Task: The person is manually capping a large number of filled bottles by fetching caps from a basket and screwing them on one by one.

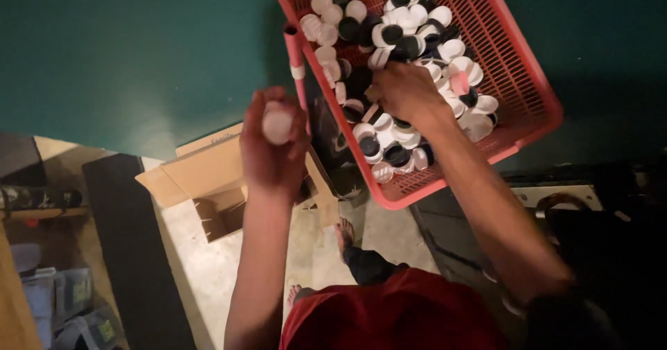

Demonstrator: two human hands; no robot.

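My left hand (272, 145) is raised in front of me, closed around a small white cap-topped bottle (277, 125). My right hand (403, 91) reaches into a red plastic mesh basket (517, 65), fingers down among several white and black round caps (410, 23). The hand covers whatever is under it, so I cannot tell whether it grips a cap. A pink tube with a white band (295, 54) stands at the basket's left rim.
The basket rests on a dark green surface (125, 51). Below it an open cardboard box (208, 183) sits on the pale floor, next to a dark mat (132, 253). My feet and red shorts (389, 315) show at the bottom. Clutter lies at the lower left.
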